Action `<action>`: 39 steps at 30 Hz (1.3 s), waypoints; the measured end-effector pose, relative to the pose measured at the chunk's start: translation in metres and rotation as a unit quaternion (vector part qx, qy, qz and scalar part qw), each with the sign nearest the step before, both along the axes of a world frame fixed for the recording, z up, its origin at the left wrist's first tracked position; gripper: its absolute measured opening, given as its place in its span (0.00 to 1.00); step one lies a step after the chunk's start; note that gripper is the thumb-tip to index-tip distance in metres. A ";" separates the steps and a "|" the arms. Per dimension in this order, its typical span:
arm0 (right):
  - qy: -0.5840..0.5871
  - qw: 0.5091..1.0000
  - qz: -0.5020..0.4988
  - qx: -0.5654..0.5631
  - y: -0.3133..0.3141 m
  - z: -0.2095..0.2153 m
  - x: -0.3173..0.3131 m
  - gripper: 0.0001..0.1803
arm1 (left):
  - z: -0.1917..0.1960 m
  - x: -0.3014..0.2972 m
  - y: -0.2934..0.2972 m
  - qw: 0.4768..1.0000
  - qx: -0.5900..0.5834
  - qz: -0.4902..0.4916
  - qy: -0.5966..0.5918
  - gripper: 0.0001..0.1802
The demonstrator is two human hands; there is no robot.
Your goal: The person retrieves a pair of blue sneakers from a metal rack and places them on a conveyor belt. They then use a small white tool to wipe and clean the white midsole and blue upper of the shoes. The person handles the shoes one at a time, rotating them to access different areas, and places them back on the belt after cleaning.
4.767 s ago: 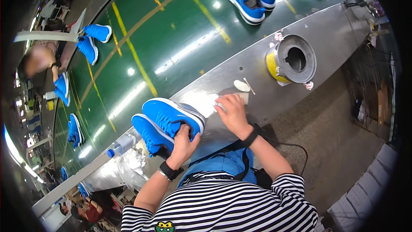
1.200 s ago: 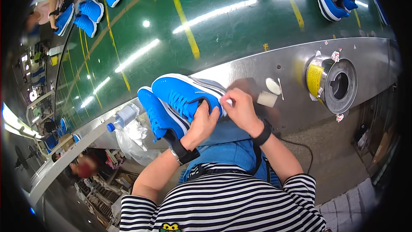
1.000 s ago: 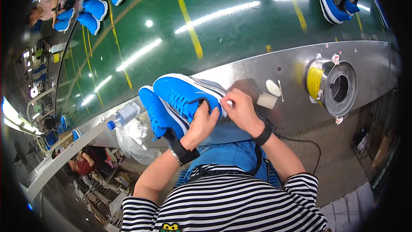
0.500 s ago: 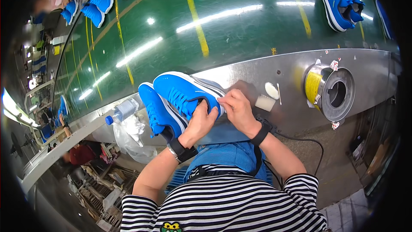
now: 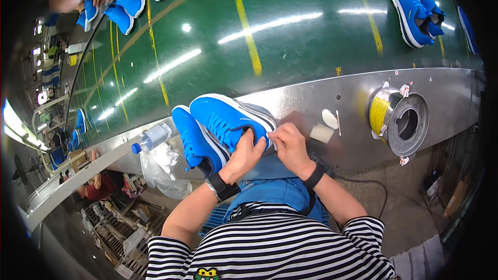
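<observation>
A blue sports shoe (image 5: 223, 116) with a white sole lies tilted on the metal ledge, its heel toward me. My left hand (image 5: 243, 156) is closed on its heel collar, thumb outside and fingers reaching into the opening. At the back of that heel, the fingertips of my right hand (image 5: 291, 148) are pinched together, close to the white sole edge. Whatever they pinch is too small to name. A second blue shoe (image 5: 191, 137) rests against the first one's left side, untouched by my right hand.
Right on the ledge (image 5: 358, 91) are a white oval pad (image 5: 329, 119), a cotton swab (image 5: 339, 123), a pale square block (image 5: 321, 133) and a metal reel (image 5: 408, 123). Left are a bottle (image 5: 156, 135) and plastic bag (image 5: 155, 170). Blue shoes (image 5: 410, 10) stand on the green belt (image 5: 290, 46).
My right fingertips have slid slightly down along the heel, toward me. My left hand keeps its grip on the shoe. The whole view has shifted a little.
</observation>
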State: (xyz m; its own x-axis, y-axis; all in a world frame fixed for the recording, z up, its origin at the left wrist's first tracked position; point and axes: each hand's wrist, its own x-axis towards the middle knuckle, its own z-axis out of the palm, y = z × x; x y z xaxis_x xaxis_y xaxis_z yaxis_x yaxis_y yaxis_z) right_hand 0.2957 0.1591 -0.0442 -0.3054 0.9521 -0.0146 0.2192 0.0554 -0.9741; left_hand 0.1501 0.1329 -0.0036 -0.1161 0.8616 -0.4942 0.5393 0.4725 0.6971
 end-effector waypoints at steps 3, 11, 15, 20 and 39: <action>0.003 1.000 -0.002 0.000 0.008 -0.005 -0.003 0.05 | 0.007 0.002 0.005 0.999 -0.038 0.008 -0.012 0.13; -0.003 1.000 0.019 -0.009 -0.003 0.002 0.008 0.04 | 0.001 -0.002 0.000 0.999 -0.045 0.002 -0.005 0.14; 0.062 0.978 -0.026 -0.197 -0.026 0.012 0.026 0.02 | -0.002 -0.009 -0.018 1.000 -0.005 0.008 -0.030 0.17; 0.160 0.938 -0.054 -0.304 -0.025 0.009 0.009 0.02 | 0.016 -0.004 -0.031 0.996 0.001 0.036 -0.082 0.17; -0.033 0.999 0.015 -0.016 0.007 0.005 -0.041 0.03 | 0.006 -0.005 -0.057 0.997 0.045 0.042 -0.044 0.13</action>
